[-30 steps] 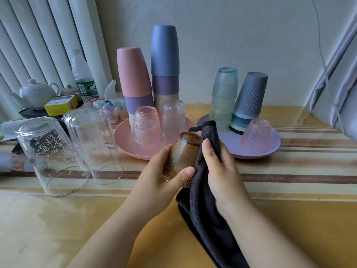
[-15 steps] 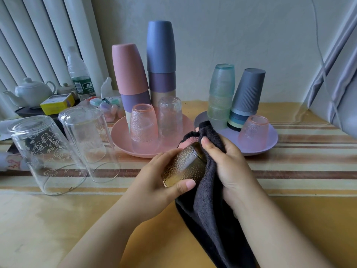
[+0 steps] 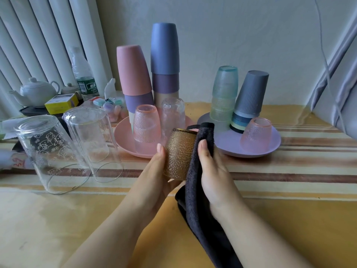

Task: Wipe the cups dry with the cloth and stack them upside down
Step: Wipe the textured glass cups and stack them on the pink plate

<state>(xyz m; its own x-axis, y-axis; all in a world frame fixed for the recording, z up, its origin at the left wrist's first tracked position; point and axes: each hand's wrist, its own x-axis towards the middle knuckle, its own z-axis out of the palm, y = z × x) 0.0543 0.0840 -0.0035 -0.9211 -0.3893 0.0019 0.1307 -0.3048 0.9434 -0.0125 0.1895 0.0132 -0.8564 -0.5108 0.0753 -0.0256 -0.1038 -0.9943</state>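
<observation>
The left hand (image 3: pixel 154 175) grips an amber cup (image 3: pixel 178 153) while the right hand (image 3: pixel 210 171) presses a dark cloth (image 3: pixel 197 190) against its side.

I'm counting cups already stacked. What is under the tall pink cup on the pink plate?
The tall pink cup sits over a purple cup; a pale one's edge shows lower. The pink textured glass hides the stack's base.

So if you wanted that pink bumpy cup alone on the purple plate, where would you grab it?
Probably from above, around the narrower closed base of the pink textured cup. It stands upside down on the purple plate, rim hidden, its right side free of the stacks.
</observation>
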